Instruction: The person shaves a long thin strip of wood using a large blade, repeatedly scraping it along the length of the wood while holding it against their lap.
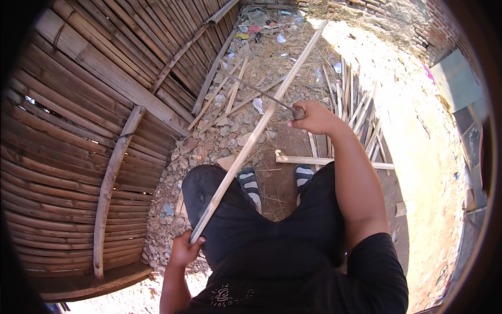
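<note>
A long pale bamboo strip [238,166] runs slantwise from beside my left thigh, over my left leg, to the far rubble. My left hand [184,250] is closed around its near end. Fingers of my right hand [312,117] wrap the handle of a long-bladed knife [257,90]. Its thin dark blade, seen nearly edge-on, points up and left and crosses the strip at about mid-length. Whether the blade bites into the strip or only rests against it, I cannot tell.
Several cut strips [361,112] lie in a pile beyond my right arm, and one pale strip [334,160] lies across the ground near my feet. A bamboo slat wall [68,157] closes the left side. Broken rubble [209,141] and scattered litter cover the ground beside it.
</note>
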Tool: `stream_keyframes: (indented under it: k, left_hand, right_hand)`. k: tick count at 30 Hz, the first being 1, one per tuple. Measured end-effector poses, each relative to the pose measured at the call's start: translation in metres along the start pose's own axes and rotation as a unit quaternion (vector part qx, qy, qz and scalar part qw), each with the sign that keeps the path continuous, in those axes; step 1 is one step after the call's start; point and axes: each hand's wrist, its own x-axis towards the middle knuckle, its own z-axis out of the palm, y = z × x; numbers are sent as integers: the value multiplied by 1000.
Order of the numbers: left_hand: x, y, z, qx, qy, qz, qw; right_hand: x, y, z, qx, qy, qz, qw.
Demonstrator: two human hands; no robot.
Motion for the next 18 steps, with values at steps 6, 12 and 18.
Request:
stream_keyframes:
  k: [6,12,18]
  left_hand:
    - [2,-18,6,-66,-18,-16,998]
    - [-3,-13,4,-34,10,-8,999]
    - [-1,-4,7,-19,7,-17,1000]
  right_hand:
    - [-12,-22,15,-37,-85,-80,993]
    - [-29,-68,58,-129,-203,-215,946]
    - [3,2,10,-10,-48,-37,998]
